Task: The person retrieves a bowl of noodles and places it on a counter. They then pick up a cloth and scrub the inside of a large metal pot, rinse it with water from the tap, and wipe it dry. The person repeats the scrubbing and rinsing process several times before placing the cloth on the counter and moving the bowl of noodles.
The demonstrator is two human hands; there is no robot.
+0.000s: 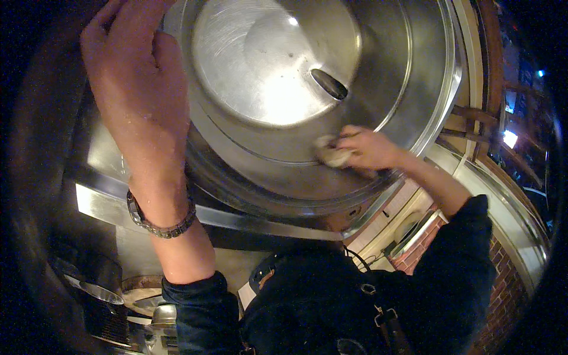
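Note:
In front of me is a large round stainless-steel vessel (386, 53), with a bright flat disc-shaped surface (262, 57) inside and a dark oval opening (329, 84) near its edge. My right hand (368, 148) presses a pale, blurred cloth or sponge (333, 153) against the ringed metal below the disc. At the upper left, my left hand (140, 84) is raised beside the vessel's rim, its back to me and wet with drops. Its fingertips are hidden or cut off by the top edge, so what they touch is unclear. A dark metal bracelet or watch band (164, 226) circles that wrist.
A metal bar or ledge (213, 217) runs below the vessel. Metal containers (164, 314) stand at the lower left. On the right are a curved light-coloured counter edge (506, 208), brickwork (506, 284) and bright lights (510, 138).

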